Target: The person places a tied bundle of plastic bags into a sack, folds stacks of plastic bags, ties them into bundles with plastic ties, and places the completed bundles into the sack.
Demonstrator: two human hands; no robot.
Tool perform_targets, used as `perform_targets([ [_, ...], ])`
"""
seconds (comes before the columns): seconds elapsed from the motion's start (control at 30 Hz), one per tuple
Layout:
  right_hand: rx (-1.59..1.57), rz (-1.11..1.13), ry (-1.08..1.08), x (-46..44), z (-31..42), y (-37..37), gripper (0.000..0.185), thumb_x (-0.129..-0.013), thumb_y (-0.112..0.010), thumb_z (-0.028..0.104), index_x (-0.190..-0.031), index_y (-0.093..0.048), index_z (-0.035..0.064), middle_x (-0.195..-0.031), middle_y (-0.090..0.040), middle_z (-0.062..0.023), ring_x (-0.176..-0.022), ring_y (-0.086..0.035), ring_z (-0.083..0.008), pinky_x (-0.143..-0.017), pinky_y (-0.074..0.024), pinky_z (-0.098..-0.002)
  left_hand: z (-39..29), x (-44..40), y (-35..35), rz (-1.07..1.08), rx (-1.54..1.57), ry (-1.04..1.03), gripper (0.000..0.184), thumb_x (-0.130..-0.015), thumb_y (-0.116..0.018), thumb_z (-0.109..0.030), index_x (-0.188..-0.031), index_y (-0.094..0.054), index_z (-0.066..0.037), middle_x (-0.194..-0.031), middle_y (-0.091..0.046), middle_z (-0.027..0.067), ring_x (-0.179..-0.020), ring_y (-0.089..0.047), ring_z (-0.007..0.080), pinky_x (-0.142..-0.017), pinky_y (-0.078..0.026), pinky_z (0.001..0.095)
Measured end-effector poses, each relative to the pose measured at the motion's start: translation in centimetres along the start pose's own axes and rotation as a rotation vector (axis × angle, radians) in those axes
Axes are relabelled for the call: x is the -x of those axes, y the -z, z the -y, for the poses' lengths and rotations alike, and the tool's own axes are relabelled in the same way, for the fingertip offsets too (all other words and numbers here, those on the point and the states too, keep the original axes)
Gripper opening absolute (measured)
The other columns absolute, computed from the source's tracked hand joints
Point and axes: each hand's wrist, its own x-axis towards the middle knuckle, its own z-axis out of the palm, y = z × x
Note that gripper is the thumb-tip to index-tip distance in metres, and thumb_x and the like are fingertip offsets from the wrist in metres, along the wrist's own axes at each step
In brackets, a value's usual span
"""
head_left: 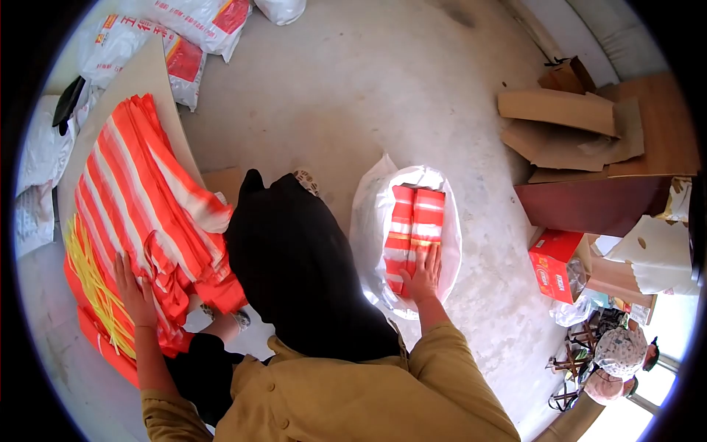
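Right of centre, your right hand (424, 281), fingers extended, touches folded red-and-white striped cloth bundles (414, 221) already inside the white plastic sack (366, 215), while your flat, loosely spread left hand (135, 296) rests at frame left on unfolded striped cloth (121, 173) beside yellow strings (94, 291).

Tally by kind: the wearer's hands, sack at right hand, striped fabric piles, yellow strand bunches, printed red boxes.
Hands: 2 (left hand, right hand)
White sack: 1
Striped fabric pile: 1
Yellow strand bunch: 1
Printed red box: 1
Total: 6
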Motion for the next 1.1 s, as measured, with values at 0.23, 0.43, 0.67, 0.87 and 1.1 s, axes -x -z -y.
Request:
perform_targets([
  [0.23, -0.137, 0.246, -0.22, -0.3, 0.8, 2.4, 0.099, -0.089, -0.08, 0.04, -0.166, -0.026, 0.0081, -0.173, -0.003, -0.0252, -0.16, -0.013, -0.0429, -0.128, -0.0243, -0.044, -0.2, 0.0, 0.1, 0.004, 0.011, 0.005, 0.062, -0.103, -0.054, -0.026, -0.162, -0.04, -0.013, -0.169, -0.035, 0.0143, -0.156, -0.031, 0.0375, -0.126, -0.028, 0.0491],
  [0.43, -0.003, 0.135, -0.17, 0.1, 0.0, 0.5, 0.106, -0.085, -0.079, 0.045, -0.169, -0.019, 0.0185, -0.173, -0.012, -0.0229, -0.161, -0.012, -0.0401, -0.129, -0.015, -0.0536, -1.3, -0.1, 1.0, -0.019, 0.018, 0.027, 0.069, -0.093, -0.066, -0.024, -0.157, -0.045, -0.008, -0.162, -0.041, 0.022, -0.151, -0.036, 0.0425, -0.124, -0.029, 0.0528],
  [0.67, -0.061, -0.12, 0.075, -4.6, 1.0, 2.4, 0.073, -0.099, -0.066, 0.033, -0.161, -0.035, 0.0105, -0.169, -0.024, -0.0241, -0.155, -0.024, -0.0457, -0.126, -0.0256, -0.0547, -0.6, -0.9, 4.2, 0.148, 0.288, 0.064, 0.073, -0.094, -0.069, -0.032, -0.158, -0.044, -0.009, -0.164, -0.04, 0.0208, -0.154, -0.032, 0.044, -0.125, -0.027, 0.0516],
  [0.87, -0.394, -0.374, 0.362, -12.5, 14.5, 13.5, 0.061, -0.104, -0.058, 0.012, -0.16, -0.034, 0.0024, -0.165, -0.033, -0.0232, -0.152, -0.035, -0.041, -0.124, -0.0306, -0.0494, 3.9, 0.9, 5.0, -0.058, 0.661, 0.242, 0.059, -0.1, -0.061, -0.017, -0.156, -0.047, -0.007, -0.161, -0.045, 0.02, -0.155, -0.033, 0.0411, -0.126, -0.029, 0.0479],
  [1.1, -0.447, -0.176, 1.088, -7.4, 40.0, 23.8, 0.034, -0.094, -0.061, -0.006, -0.128, -0.066, 0.0, -0.117, -0.071, -0.0159, -0.115, -0.068, -0.0312, -0.1, -0.0523, -0.0404, 4.7, 4.3, 3.4, -0.003, 0.461, 0.197, 0.06, -0.097, -0.064, -0.023, -0.154, -0.05, -0.009, -0.167, -0.036, 0.0166, -0.155, -0.029, 0.0425, -0.126, -0.026, 0.0535],
])
